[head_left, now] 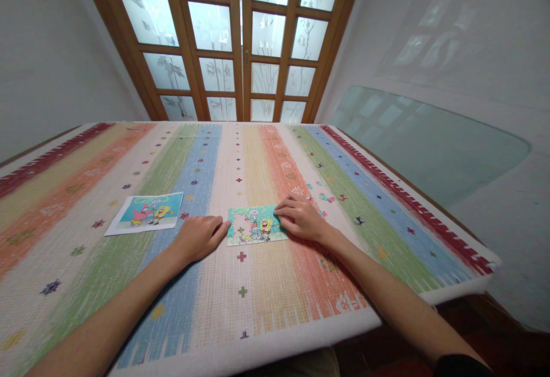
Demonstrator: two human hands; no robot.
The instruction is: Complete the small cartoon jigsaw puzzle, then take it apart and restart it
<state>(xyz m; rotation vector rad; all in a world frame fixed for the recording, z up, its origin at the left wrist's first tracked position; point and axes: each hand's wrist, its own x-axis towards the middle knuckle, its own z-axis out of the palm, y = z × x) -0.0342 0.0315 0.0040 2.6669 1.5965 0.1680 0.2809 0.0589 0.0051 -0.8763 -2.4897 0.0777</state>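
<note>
A partly assembled jigsaw puzzle (265, 227) lies flat on the striped tablecloth, showing cartoon figures on a turquoise ground. A gap in its left part lets the cloth show through. My left hand (201, 236) rests at the puzzle's left edge, fingers curled together and thumb against the border. At the opposite edge, my right hand (299, 216) has its fingers bent and pressed together on the puzzle's upper right part; its fingertips cover that corner. Left of my left hand lies a printed reference picture (150, 213) with similar cartoon figures.
Several loose puzzle pieces (326, 197) are scattered beyond my right hand. The striped tablecloth (266, 285) covers the large table, whose front edge is close to me. Behind stand wooden glazed doors (240, 50); a glass sheet (429, 130) leans along the right wall.
</note>
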